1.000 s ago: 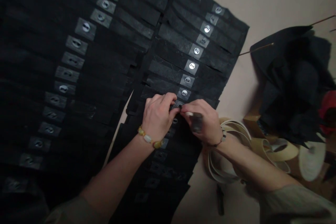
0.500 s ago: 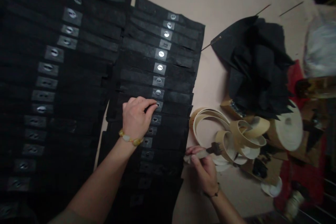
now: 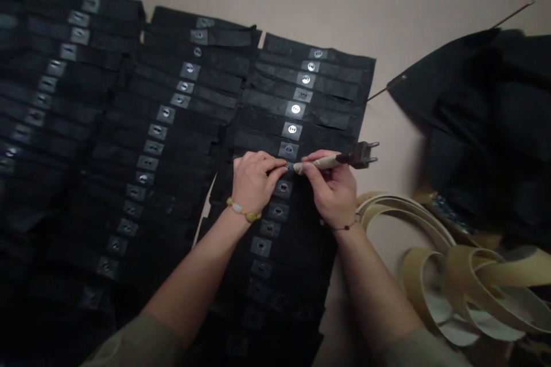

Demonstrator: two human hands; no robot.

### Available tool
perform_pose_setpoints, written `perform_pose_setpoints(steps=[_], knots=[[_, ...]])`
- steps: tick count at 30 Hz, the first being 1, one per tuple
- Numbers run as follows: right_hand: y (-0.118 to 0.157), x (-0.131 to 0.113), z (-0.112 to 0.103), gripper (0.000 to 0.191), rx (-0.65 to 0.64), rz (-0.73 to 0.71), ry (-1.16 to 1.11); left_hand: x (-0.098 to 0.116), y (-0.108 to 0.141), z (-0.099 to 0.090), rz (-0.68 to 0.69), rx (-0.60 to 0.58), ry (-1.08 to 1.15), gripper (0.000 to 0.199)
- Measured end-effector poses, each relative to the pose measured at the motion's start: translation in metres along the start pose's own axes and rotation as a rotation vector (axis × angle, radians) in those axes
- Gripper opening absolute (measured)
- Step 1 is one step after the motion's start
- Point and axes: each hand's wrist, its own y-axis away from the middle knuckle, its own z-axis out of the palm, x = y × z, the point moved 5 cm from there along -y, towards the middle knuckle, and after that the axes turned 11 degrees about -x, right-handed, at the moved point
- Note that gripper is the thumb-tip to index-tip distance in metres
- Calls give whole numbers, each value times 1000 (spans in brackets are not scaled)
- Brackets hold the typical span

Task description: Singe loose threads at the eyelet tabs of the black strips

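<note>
Right hand (image 3: pixel 332 192) gripping wooden-handled tool (image 3: pixel 318 164), two-pin plug (image 3: pixel 359 155) at rear end, long axis lying nearly level, tip pointing left onto grey slotted tab (image 3: pixel 288 167) on black strips (image 3: pixel 262 117); left hand (image 3: pixel 253 180) curling closed, fingertips pressing tab's left edge.

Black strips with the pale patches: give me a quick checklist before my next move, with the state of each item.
1. Right hand grips the slim tan-handled tool: ok.
2. Left hand has its fingertips on the black fabric strip: ok.
3. Tool tip touching the pale rectangular patch: cannot tell, the fingers crowd it.
4. Black two-pin plug on the tool's end connected: not ok, its pins stand bare.
5. Tan coiled bands apart from the right hand: ok.
</note>
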Motion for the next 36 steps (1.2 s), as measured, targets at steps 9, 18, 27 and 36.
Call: perform_pose_setpoints(steps=[9, 18, 27, 36], knots=[[1, 8, 13, 10, 33, 10, 116, -7, -1, -2, 37, -47, 73, 14], [9, 19, 18, 16, 195, 31, 118, -12, 0, 0, 74, -36, 104, 15], [8, 18, 19, 16, 177, 9, 199, -12, -1, -1, 84, -84, 126, 16], [-19, -16, 37, 7, -83, -74, 585, -14, -2, -2, 25, -87, 142, 32]])
